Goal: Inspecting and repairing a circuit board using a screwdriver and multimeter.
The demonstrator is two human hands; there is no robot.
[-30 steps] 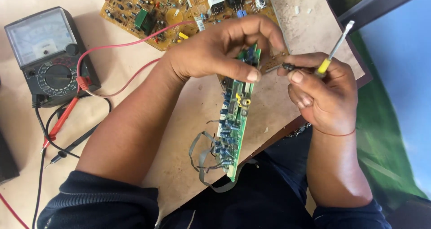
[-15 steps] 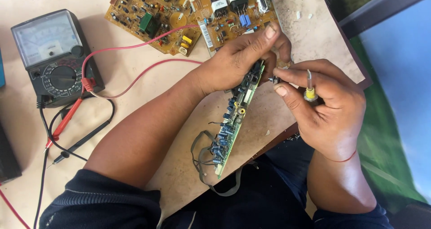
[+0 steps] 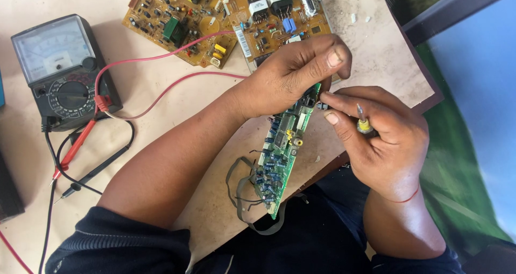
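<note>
Head view: green circuit board (image 3: 282, 153) gripped at top end by left hand (image 3: 287, 78), fingers curled; yellow-handled screwdriver (image 3: 363, 121) pinched in right hand (image 3: 379, 139); analog multimeter (image 3: 59, 70) lying well left.

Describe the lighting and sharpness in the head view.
Head view: even daylight, no harsh glare; the left hand and right hand are sharp, as are the green circuit board they hold and the multimeter; soft shadows fall on the table; the far right background is blurred.
</note>
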